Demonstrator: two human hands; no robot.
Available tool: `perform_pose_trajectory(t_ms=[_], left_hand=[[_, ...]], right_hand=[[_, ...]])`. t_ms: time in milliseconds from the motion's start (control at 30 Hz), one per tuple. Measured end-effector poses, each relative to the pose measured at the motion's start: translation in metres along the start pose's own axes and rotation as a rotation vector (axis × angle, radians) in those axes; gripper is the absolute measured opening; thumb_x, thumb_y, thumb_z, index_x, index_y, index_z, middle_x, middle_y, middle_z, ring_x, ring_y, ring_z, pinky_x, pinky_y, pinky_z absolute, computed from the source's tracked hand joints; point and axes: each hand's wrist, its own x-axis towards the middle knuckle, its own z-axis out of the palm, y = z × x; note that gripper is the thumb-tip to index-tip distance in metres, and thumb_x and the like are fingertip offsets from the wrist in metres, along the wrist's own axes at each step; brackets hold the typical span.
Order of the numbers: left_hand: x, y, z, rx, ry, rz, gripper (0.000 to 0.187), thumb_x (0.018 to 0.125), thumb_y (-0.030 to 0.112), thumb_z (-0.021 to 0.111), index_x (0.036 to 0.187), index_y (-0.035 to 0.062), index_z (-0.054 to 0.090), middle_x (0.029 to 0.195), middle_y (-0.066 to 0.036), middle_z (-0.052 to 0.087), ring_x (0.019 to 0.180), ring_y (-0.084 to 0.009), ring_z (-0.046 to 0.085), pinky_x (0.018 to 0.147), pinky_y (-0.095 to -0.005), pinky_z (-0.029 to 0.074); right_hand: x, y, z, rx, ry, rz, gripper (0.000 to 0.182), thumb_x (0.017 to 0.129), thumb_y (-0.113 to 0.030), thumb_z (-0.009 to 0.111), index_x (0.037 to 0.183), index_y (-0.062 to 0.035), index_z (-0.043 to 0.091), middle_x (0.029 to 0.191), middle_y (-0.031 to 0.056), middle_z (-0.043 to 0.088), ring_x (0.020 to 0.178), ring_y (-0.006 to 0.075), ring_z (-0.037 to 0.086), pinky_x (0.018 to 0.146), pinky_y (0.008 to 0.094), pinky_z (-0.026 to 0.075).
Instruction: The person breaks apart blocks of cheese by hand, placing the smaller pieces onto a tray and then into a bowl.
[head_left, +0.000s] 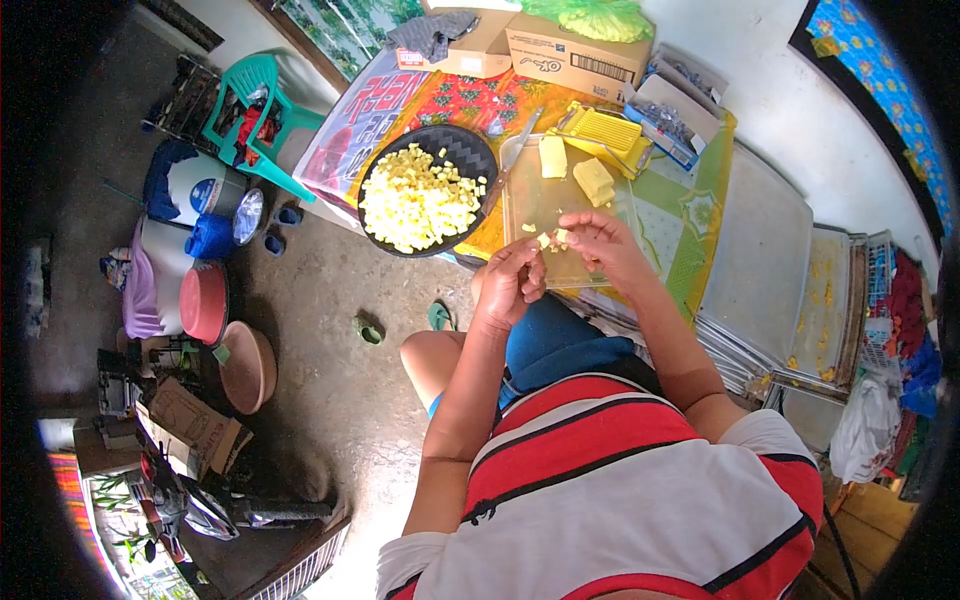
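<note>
My left hand (512,285) has thumb and fingers pinched on a small pale-yellow piece (544,241). Close beside it, my right hand (608,252) pinches another small yellow piece (562,236). Both hands are over the near part of a translucent cutting board (530,205), where a few crumbs lie. Two larger yellow blocks (593,182) rest at its far side. A knife (516,150) with a brown handle lies along the board's left edge. Left of it, a round black tray (468,150) carries a heap of small yellow cubes (415,200).
Behind the board sit a yellow plastic rack-like item (603,135) and open boxes (675,115). Cardboard cartons (565,60) line the table's back. Stacked metal trays (755,250) stand at right. A green chair (250,110), basins (203,303) and slippers (368,330) are at left.
</note>
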Motion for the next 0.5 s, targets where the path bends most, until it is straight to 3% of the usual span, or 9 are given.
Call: perform_pose_trajectory(t_ms=[100,200,333,433,500], left_hand=[[0.004,0.000,-0.008,-0.096,0.003,0.023,0.014,0.089,0.021,0.058,0.093,0.0074,0.058,0.054,0.002,0.045,0.040,-0.0061,0.033,0.036,-0.0204,0.025],[0.013,0.009,-0.029,0.025,0.118,0.111,0.014,0.088,0.017,0.061,0.098,0.0079,0.058,0.055,0.004,0.046,0.040,-0.0052,0.033,0.035,-0.0193,0.024],[0.037,0.030,-0.058,0.513,0.448,0.331,0.018,0.083,0.013,0.068,0.099,0.0058,0.061,0.055,0.005,0.044,0.043,-0.0034,0.035,0.037,-0.0207,0.026],[0.067,0.039,-0.119,0.836,0.635,0.457,0.017,0.081,0.013,0.069,0.094,0.0027,0.065,0.055,0.005,0.045,0.047,-0.0040,0.036,0.042,-0.0234,0.029],[0.080,0.046,-0.146,1.004,0.706,0.528,0.017,0.078,0.012,0.069,0.090,0.0002,0.066,0.055,0.000,0.050,0.047,-0.0081,0.042,0.044,-0.0272,0.033]], right_hand=[[-0.001,0.001,-0.002,0.016,-0.011,0.021,0.024,0.086,-0.015,0.066,0.107,-0.0052,0.066,0.076,-0.0044,0.060,0.059,0.0021,0.044,0.050,0.0195,0.033],[-0.001,0.003,-0.006,0.055,-0.043,0.034,0.023,0.086,-0.015,0.065,0.107,-0.0044,0.067,0.074,-0.0048,0.059,0.059,0.0024,0.045,0.050,0.0195,0.033],[0.003,0.001,-0.005,0.005,-0.031,0.053,0.025,0.086,-0.016,0.065,0.108,-0.0035,0.066,0.072,-0.0047,0.058,0.059,0.0030,0.046,0.050,0.0203,0.034],[0.024,0.008,0.001,-0.068,-0.016,0.069,0.026,0.085,-0.018,0.066,0.107,-0.0032,0.066,0.075,-0.0027,0.061,0.059,0.0036,0.047,0.051,0.0205,0.036],[0.051,0.021,0.005,-0.123,-0.014,0.085,0.027,0.084,-0.019,0.067,0.106,-0.0036,0.066,0.078,-0.0004,0.064,0.060,0.0045,0.048,0.051,0.0207,0.037]])
